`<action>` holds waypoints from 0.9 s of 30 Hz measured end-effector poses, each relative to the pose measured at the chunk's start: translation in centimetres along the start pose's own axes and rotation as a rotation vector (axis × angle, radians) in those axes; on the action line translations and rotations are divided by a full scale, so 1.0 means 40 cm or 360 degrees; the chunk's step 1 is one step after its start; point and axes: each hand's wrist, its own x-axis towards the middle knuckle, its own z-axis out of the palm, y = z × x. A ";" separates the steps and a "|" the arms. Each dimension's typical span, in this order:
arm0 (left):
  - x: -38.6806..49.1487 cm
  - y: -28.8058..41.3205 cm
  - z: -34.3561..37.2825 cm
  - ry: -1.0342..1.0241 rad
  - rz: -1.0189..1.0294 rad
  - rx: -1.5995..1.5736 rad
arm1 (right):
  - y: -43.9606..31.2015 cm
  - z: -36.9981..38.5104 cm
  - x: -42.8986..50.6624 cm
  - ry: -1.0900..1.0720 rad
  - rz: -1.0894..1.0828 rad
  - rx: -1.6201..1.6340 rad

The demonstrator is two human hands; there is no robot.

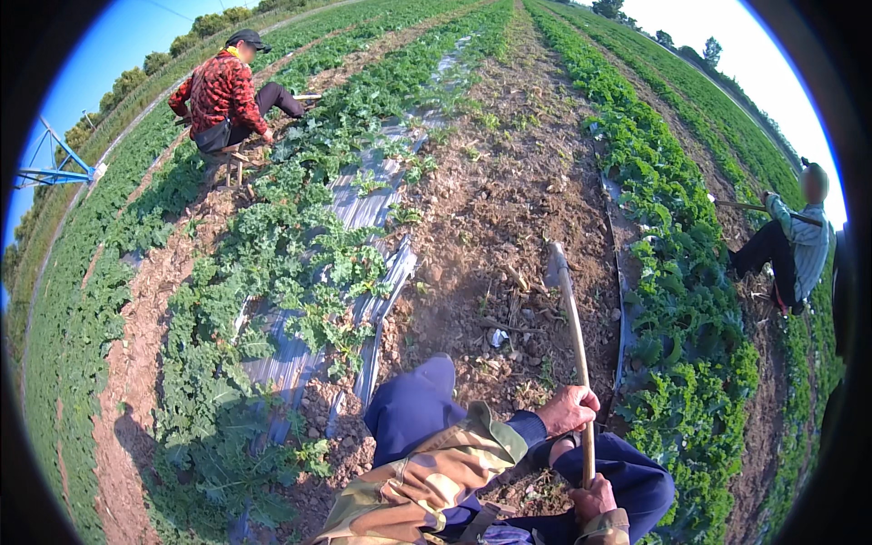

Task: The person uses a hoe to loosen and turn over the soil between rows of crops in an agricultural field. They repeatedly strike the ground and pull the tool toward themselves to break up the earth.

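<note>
A hoe [574,320] with a long wooden handle reaches forward from my lap, its metal head on or just above the bare soil between two crop rows. Around the middle of the handle, above my knees, my left hand [568,410] is closed. Lower down, near the handle's rear end, my right hand [594,499] grips it too. Camouflage sleeves cover both forearms. A small white scrap [499,338] lies on the soil left of the handle, among stones and dry stalks.
Leafy green plants [272,272] grow in plastic mulch [368,184] on the left; another leafy row [688,306] stands at right. A person in a red patterned jacket [218,95] sits on a low stool at upper left. Another person [804,238] holds a long-handled tool at right.
</note>
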 end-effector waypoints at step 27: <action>-0.027 0.048 0.003 -0.0055 0.0002 0.0068 | -0.006 0.002 -0.003 0.0013 0.0032 0.0021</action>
